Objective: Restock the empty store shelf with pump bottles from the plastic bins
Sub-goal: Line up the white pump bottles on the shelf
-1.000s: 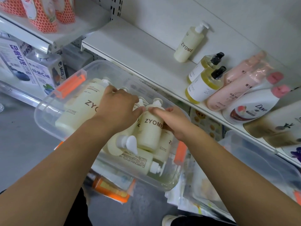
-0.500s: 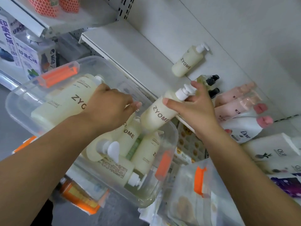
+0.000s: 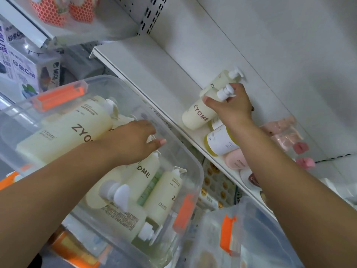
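My right hand (image 3: 232, 106) grips the neck of a cream ZYOME pump bottle (image 3: 199, 115) and holds it on the white shelf (image 3: 154, 60), in front of another cream ZYOME bottle (image 3: 222, 80) standing by the back wall. My left hand (image 3: 135, 143) reaches into the clear plastic bin (image 3: 191, 161), resting on the cream ZYOME bottles (image 3: 63, 132) lying inside; its fingers curl over them, and what it holds is hidden. Several more cream pump bottles (image 3: 166, 192) lie lower in the bin.
Yellow bottles with black pumps (image 3: 220, 142) and pink bottles (image 3: 284, 132) stand on the shelf to the right. A second clear bin with an orange latch (image 3: 228, 235) sits lower right. Boxed goods (image 3: 19, 72) fill the left shelves, orange-patterned packs (image 3: 63, 10) above.
My right hand lifted one cream bottle out of the bin and carried it up to the shelf, beside the bottle at the back. My left hand stayed in the bin.
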The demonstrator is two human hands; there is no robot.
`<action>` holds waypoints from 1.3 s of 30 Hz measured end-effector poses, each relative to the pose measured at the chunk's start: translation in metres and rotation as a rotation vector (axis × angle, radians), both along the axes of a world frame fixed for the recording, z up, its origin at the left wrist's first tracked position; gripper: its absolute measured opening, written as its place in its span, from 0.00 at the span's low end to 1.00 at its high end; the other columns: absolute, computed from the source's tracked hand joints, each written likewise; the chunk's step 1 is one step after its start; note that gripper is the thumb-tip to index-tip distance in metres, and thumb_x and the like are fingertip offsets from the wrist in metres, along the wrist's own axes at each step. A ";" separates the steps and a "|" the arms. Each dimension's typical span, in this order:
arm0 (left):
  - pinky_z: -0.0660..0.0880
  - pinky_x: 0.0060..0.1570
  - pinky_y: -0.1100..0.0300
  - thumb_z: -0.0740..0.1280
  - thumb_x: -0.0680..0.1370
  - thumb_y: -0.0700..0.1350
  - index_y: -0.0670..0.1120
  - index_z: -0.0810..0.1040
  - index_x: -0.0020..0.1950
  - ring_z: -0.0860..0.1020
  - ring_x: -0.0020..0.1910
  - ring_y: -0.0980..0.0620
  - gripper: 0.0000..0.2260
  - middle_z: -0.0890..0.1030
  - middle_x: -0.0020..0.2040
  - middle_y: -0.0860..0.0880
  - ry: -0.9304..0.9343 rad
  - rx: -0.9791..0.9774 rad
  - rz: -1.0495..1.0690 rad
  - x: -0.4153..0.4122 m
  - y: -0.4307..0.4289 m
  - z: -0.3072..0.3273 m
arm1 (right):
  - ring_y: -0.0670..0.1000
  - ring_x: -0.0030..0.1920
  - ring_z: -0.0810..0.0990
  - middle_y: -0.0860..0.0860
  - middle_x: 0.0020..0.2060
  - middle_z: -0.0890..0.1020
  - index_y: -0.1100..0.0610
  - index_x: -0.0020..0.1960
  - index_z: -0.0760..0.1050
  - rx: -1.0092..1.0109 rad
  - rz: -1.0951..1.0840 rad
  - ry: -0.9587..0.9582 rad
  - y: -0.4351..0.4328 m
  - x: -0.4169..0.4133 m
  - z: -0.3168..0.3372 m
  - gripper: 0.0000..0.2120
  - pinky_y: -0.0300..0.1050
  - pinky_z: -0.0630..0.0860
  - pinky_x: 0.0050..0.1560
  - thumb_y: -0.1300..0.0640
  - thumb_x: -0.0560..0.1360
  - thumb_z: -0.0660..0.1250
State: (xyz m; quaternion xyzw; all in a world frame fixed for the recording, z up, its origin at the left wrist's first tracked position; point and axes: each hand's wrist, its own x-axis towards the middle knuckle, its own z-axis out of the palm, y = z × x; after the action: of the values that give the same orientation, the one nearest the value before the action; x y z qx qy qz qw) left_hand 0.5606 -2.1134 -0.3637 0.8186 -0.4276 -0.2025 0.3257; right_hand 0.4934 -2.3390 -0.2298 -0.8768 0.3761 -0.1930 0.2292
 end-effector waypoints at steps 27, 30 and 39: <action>0.54 0.76 0.49 0.32 0.64 0.79 0.58 0.57 0.79 0.41 0.78 0.61 0.49 0.50 0.80 0.61 -0.182 0.054 -0.066 0.018 -0.020 -0.003 | 0.56 0.73 0.61 0.55 0.69 0.66 0.53 0.65 0.71 -0.399 0.221 0.368 -0.107 0.049 0.002 0.36 0.44 0.66 0.64 0.48 0.64 0.83; 0.54 0.76 0.50 0.37 0.66 0.77 0.57 0.57 0.79 0.41 0.78 0.61 0.46 0.50 0.80 0.61 -0.167 0.046 -0.067 0.016 -0.020 -0.002 | 0.55 0.72 0.61 0.55 0.69 0.66 0.53 0.67 0.70 -0.407 0.257 0.390 -0.110 0.048 0.004 0.37 0.42 0.64 0.62 0.49 0.64 0.83; 0.55 0.76 0.49 0.39 0.68 0.75 0.57 0.57 0.79 0.41 0.78 0.59 0.43 0.51 0.80 0.60 -0.163 0.042 -0.064 0.016 -0.023 -0.003 | 0.54 0.67 0.65 0.53 0.65 0.69 0.53 0.65 0.72 -0.387 0.320 0.338 -0.107 0.049 0.008 0.35 0.40 0.64 0.60 0.54 0.63 0.84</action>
State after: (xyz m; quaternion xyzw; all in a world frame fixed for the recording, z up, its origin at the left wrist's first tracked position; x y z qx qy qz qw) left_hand 0.5765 -2.1366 -0.3663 0.8248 -0.4744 -0.1546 0.2660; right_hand 0.5426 -2.4456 -0.2215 -0.9720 0.2223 -0.0740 0.0197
